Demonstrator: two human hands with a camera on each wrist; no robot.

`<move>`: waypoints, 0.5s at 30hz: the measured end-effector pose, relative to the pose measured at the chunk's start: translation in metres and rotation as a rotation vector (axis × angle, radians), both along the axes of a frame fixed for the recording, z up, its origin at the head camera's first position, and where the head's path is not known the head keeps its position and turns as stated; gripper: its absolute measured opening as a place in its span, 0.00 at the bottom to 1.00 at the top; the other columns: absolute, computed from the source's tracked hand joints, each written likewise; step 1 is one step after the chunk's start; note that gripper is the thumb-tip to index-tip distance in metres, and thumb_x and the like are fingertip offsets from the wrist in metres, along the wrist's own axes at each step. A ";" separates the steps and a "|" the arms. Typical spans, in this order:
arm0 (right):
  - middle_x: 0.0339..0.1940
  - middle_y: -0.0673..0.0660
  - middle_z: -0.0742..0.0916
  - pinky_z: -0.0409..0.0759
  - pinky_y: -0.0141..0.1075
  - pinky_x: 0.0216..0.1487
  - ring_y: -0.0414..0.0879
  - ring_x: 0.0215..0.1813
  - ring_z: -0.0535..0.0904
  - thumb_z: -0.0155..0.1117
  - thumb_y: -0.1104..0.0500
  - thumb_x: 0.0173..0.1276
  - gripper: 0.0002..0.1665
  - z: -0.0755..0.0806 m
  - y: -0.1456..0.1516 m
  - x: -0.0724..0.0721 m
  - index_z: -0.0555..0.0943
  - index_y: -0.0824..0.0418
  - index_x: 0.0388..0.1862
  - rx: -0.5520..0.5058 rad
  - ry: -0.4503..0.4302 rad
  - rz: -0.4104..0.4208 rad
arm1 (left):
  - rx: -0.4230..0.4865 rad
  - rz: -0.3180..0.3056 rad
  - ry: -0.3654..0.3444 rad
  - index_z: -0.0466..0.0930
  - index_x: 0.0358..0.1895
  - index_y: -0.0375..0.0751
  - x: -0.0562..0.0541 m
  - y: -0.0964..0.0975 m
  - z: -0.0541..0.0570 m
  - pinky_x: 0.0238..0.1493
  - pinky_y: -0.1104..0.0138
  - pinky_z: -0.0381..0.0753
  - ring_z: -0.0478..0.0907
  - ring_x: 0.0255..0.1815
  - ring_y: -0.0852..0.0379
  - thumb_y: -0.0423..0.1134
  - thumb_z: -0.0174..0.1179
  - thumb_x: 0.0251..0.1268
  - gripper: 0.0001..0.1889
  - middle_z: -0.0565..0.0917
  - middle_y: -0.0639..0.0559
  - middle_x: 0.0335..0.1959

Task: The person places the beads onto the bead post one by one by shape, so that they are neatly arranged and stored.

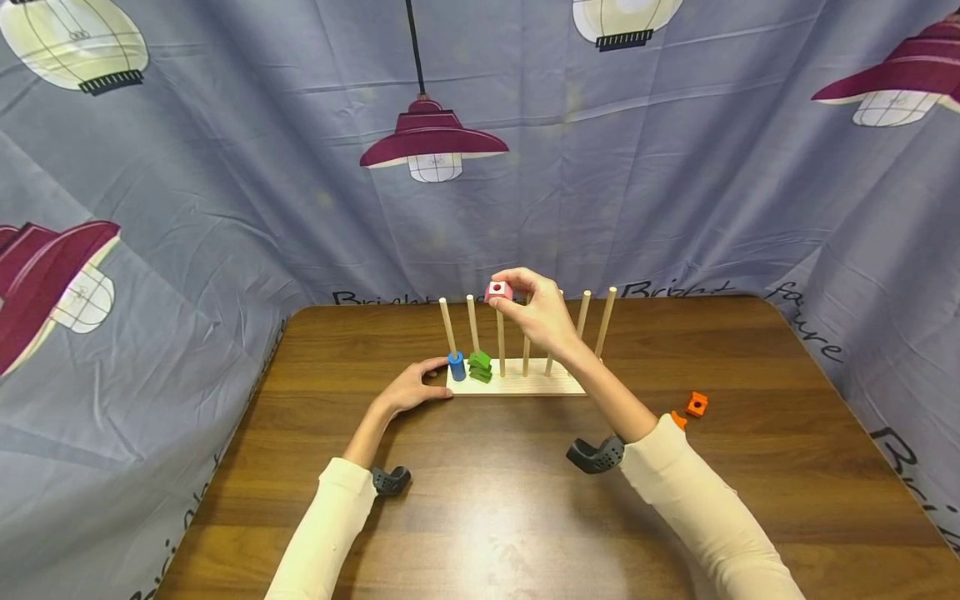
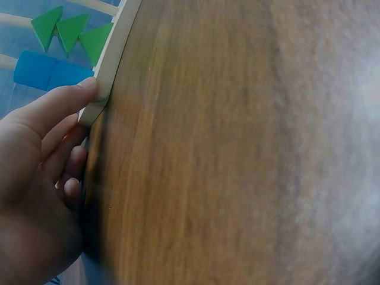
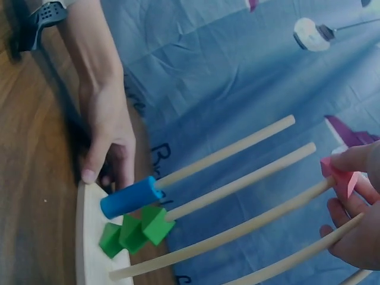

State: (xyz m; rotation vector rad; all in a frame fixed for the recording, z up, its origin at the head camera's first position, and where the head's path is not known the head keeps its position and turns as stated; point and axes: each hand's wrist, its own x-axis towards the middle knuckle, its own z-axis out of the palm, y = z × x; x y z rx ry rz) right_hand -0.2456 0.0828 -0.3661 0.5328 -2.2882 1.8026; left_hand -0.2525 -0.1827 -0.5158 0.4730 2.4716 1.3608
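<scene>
A pale wooden peg board (image 1: 517, 387) with a row of upright pegs stands on the table. My left hand (image 1: 406, 387) grips its left end, the thumb at the front edge and the other fingers partly hidden behind. Blue cylinders (image 2: 53, 71) are stacked on the leftmost peg. The second peg carries several green triangular blocks (image 3: 135, 231). Up at the tip of the third peg, my right hand (image 1: 543, 317) pinches a pink block (image 3: 341, 177) with a hole through it. In the right wrist view the peg's tip meets the block; whether it has entered the hole I cannot tell.
To the right of the board lie an orange block (image 1: 697, 405) with a hole and another orange piece (image 1: 678, 420), partly covered by the right sleeve. Bare pegs (image 1: 604, 325) rise under and beside the right forearm. A patterned curtain (image 1: 525, 192) hangs behind the table.
</scene>
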 end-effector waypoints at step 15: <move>0.45 0.59 0.84 0.74 0.36 0.49 0.54 0.51 0.77 0.74 0.67 0.60 0.19 -0.058 -0.003 0.000 0.81 0.67 0.50 -0.179 -0.256 -0.065 | -0.009 0.007 -0.015 0.70 0.71 0.34 -0.004 -0.002 -0.005 0.66 0.51 0.64 0.67 0.63 0.40 0.34 0.72 0.58 0.36 0.72 0.37 0.68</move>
